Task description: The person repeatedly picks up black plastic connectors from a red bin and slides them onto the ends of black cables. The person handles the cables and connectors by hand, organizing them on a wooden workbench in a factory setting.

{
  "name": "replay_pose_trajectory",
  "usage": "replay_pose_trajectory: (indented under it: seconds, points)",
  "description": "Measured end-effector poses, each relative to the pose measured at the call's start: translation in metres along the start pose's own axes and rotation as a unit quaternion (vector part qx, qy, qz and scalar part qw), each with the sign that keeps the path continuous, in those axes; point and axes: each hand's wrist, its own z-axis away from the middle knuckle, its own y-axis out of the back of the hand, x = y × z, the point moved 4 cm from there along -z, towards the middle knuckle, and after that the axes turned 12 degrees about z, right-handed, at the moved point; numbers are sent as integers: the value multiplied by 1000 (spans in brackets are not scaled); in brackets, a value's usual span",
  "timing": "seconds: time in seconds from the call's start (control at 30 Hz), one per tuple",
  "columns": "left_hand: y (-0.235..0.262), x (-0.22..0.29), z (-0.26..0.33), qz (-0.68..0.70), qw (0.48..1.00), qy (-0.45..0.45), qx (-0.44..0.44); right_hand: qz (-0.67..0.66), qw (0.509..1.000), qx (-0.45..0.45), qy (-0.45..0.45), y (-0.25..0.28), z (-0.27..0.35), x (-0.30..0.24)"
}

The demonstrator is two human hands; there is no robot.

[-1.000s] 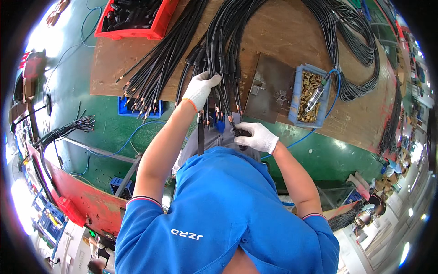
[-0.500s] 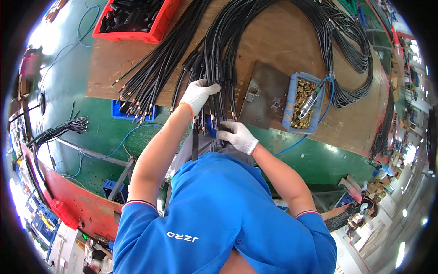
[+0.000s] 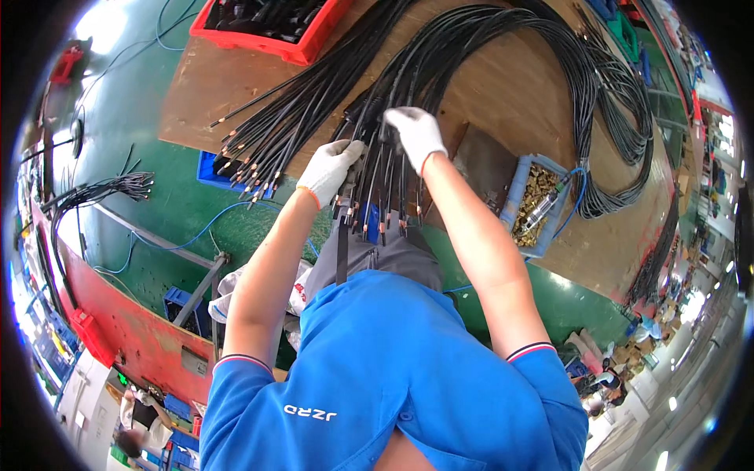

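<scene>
A hanging bundle of black cables point(image 3: 440, 49) runs over the table edge toward me, its stripped ends showing copper-coloured tips. My left hand point(image 3: 333, 168), in a white glove, is closed round cables at the bundle's left side, a little above those ends. Higher up and to the right, my right hand point(image 3: 418, 136), also gloved, lies at the bundle with its fingers curled in. Dark sleeves point(image 3: 385, 129) sit on the cables between the hands. What the right fingers hold, if anything, is hidden.
Another fan of black cables point(image 3: 294, 118) lies to the left. Beyond it stands a red bin point(image 3: 308, 52) of black parts. At right, a blue tray point(image 3: 512, 206) holds brass-coloured fittings and a clear-bodied tool point(image 3: 542, 212) with a blue hose. A dark metal plate point(image 3: 483, 161) lies beside it.
My right hand has moved up from the cable ends to the sleeves. My left hand has shifted slightly down along the bundle. The view has turned a little.
</scene>
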Motion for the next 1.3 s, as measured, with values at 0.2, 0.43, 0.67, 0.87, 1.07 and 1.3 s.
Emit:
replay_pose_trajectory:
  seconds: [0.2,0.43,0.67,0.87,1.07,1.3]
  points:
    - [0,3,2,85,995,20,-57,-210,973,-87,-30,25,22,-8]
    - [-32,-4,-8,-12,995,2,-98,43,987,-155,28,31,127,35]
    - [-60,-10,-9,53,995,-33,-78,11,985,-169,-21,56,177,60]
    - [-71,-12,-11,98,992,-55,-64,140,976,-153,64,66,181,69]
    - [-67,-15,-11,69,994,-55,-65,53,979,-196,-12,60,187,52]
    - [-65,-6,-7,47,996,-36,-62,-185,958,-175,-129,30,166,47]
